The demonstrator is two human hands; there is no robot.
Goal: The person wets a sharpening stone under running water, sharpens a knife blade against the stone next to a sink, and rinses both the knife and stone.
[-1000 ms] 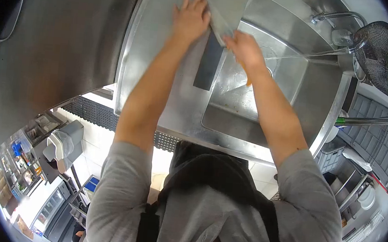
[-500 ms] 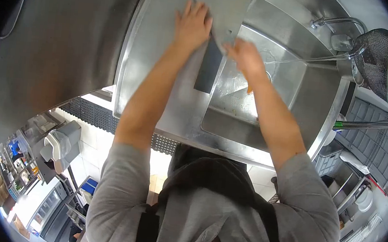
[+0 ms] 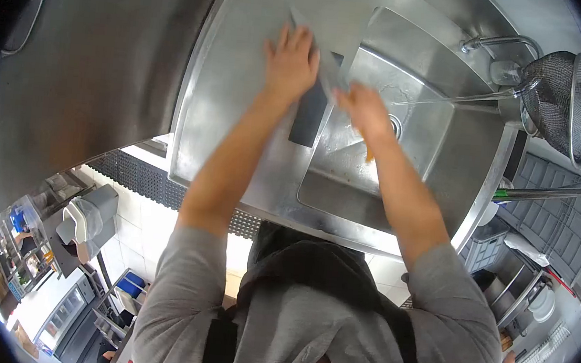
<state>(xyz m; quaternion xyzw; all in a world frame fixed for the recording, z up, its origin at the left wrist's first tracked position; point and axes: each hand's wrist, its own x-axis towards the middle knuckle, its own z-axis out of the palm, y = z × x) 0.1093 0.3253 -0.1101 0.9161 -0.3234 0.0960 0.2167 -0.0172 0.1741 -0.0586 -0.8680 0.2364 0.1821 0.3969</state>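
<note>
A knife point(image 3: 328, 76) lies slantwise across a dark grey sharpening stone point(image 3: 307, 121), its blade blurred by motion. My right hand point(image 3: 368, 112) is wrapped round the handle end, and a bit of orange handle shows below the palm. With fingers stretched and slightly apart, my left hand point(image 3: 292, 67) rests on the blade toward its tip. The stone sits on the steel counter along the left rim of the sink point(image 3: 403, 160). The hands and blade cover its middle part.
A thin stream of water runs into the sink beside my right hand. A faucet point(image 3: 503, 41) and a mesh strainer point(image 3: 554, 94) with a long handle are at the upper right. Large dark metal surface point(image 3: 102, 47) stands left of the counter.
Both hands and the knife have moved a little toward me along the stone, uncovering its far end. The whole view has also shifted slightly.
</note>
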